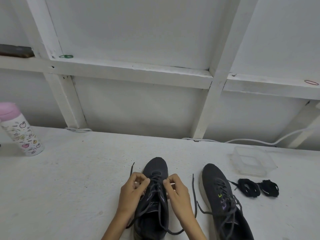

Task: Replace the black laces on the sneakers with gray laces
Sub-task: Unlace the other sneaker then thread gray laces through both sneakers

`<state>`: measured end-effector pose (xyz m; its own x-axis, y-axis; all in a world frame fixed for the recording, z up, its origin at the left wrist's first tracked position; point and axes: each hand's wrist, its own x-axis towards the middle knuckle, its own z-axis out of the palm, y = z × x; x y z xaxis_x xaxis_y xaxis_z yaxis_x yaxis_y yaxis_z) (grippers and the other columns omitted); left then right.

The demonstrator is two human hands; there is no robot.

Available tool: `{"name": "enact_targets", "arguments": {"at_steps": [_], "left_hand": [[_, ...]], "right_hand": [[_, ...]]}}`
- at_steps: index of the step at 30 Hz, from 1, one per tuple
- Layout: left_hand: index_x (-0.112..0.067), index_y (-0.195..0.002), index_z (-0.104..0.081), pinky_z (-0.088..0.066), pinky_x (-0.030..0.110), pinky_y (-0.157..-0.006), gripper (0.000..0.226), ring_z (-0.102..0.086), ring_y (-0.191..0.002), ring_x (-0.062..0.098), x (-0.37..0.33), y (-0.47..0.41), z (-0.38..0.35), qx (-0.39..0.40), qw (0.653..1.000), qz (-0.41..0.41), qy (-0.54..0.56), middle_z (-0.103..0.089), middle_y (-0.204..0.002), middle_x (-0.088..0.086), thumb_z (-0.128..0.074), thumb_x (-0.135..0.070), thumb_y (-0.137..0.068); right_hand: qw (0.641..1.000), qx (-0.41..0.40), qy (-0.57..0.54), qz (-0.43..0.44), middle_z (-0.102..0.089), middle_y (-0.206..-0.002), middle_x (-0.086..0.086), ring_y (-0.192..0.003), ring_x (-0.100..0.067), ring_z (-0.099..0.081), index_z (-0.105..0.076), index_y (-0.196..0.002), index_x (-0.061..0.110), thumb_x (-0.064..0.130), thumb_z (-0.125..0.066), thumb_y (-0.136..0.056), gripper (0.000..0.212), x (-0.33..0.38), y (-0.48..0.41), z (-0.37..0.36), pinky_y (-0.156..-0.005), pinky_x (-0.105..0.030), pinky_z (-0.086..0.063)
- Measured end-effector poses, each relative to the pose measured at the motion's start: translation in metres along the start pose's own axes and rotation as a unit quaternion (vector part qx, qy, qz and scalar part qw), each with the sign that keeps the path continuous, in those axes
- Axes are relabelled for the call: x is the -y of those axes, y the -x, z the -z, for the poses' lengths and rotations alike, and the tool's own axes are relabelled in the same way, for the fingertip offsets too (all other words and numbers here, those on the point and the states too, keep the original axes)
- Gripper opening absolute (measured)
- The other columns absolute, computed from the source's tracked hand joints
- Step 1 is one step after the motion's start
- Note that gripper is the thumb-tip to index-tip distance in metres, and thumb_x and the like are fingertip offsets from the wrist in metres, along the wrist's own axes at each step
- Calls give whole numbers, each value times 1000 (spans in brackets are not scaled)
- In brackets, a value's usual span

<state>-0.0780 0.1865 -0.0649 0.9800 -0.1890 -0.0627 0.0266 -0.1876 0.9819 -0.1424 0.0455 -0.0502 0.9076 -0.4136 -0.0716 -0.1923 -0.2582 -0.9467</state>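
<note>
As your left hand (133, 189) and right hand (176, 190) pinch the gray lace (194, 193) near the bench's front edge, tension it evenly.

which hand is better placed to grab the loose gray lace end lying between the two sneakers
Right. The right hand sits just beside that lace end; the left hand is on the far side of the sneaker.

White bench (69, 187), rough painted top. Far left: pink-capped bottle (20, 134), standing. Near edge, middle: middle sneaker (156, 168), toe pointing away; right sneaker (214, 175) beside it. Gray lace (194, 193) trails between them. Further right: black laces (258, 187) in two bundles, clear container (252, 161) behind. White cable (251, 141) along the back edge.
</note>
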Motion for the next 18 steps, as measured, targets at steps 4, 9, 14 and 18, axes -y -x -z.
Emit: {"name": "enact_targets", "arguments": {"at_steps": [4,9,14,18], "left_hand": [[-28,-81,-65,-54,23,-68,19,-66,-76,14,-4,1,10,26,998,-47,-37,-62,-95,-9,-72,-11,-84],[-35,-71,-74,-54,24,-73,14,-65,-77,4,-10,3,10,29,988,-79,-129,-58,-106,-20,-83,-25,-73],[-26,-68,-73,-49,16,-70,14,-65,-83,3,-13,4,8,30,983,-95,-155,-59,-105,-23,-78,-17,-77],[-16,-68,-66,-53,23,-79,19,-63,-90,7,-4,1,7,24,987,-73,-140,-58,-106,-16,-66,-9,-86]], "right_hand": [[999,15,-17,28,-64,-93,9,-76,-19,-67,-61,-83,31,28,-64,-92,9,-2,4,9,-71,-45,-59],[998,0,49,38,-62,-91,13,-78,-7,-66,-68,-75,33,38,-74,-83,11,4,5,6,-72,-32,-58],[986,14,154,54,-61,-94,11,-80,-7,-63,-62,-77,28,33,-65,-87,12,14,2,4,-80,-31,-52],[993,31,113,12,-66,-91,5,-70,-6,-62,-54,-81,24,25,-53,-91,10,10,3,7,-72,-37,-52]]}}
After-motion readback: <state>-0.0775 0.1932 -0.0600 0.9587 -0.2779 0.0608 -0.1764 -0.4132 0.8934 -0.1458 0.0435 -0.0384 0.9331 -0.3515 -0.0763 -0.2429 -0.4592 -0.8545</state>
